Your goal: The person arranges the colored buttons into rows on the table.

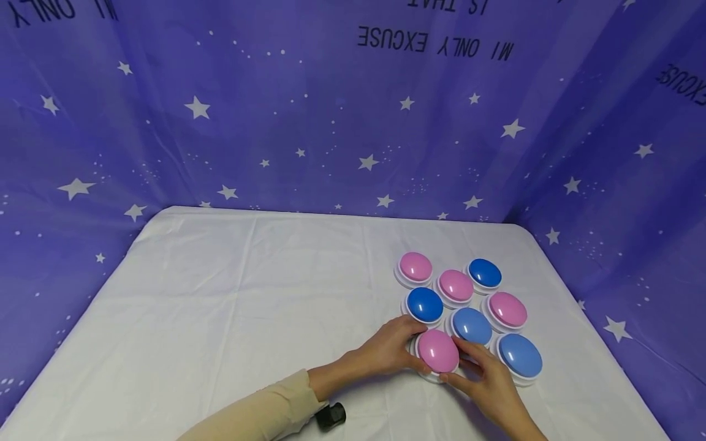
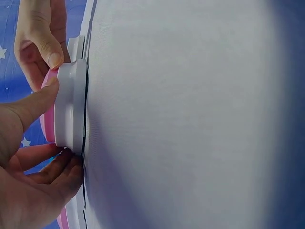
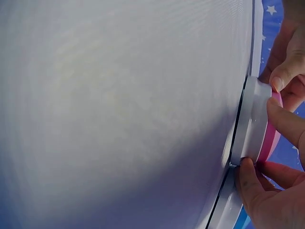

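The nearest pink button (image 1: pixel 438 351), round with no long axis, lies between left hand (image 1: pixel 390 348) and right hand (image 1: pixel 491 386), both gripping its opposite sides

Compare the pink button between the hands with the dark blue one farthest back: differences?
Color: the held button is pink; the rear button is dark blue.
Contact: both the left hand and right hand grip the held button; neither touches the rear button.
Shared: glossy round dome, white base, dome up.
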Motion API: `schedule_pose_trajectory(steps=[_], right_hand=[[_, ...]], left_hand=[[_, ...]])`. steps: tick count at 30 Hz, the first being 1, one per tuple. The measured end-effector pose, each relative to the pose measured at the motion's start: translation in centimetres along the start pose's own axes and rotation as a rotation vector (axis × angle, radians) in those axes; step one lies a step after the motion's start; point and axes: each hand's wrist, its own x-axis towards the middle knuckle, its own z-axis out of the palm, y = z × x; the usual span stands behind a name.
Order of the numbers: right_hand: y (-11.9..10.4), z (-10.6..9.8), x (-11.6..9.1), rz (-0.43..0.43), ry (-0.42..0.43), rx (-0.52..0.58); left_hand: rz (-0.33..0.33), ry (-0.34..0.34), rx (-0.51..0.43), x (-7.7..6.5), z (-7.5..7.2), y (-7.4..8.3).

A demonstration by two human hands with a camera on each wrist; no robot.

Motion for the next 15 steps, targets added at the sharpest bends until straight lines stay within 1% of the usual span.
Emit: schedule_pose_trajectory(steps=[3,6,15], right_hand=[[-0.02,0.01,-0.05,0.006,0.001,-0.001],[0.01,0.00,-0.09,-0.005,0.007,0.003],[-0.12,-0.29,-0.31,-0.043,0.012,0.027]], left_hand=[[0.016,0.002,0.000,0.10,-0.03,-0.04],[0.050,0.012,0.015,0.12,-0.06,-0.14],[0.098,0.036,0.024,-0.52,-0.57,0.11]])
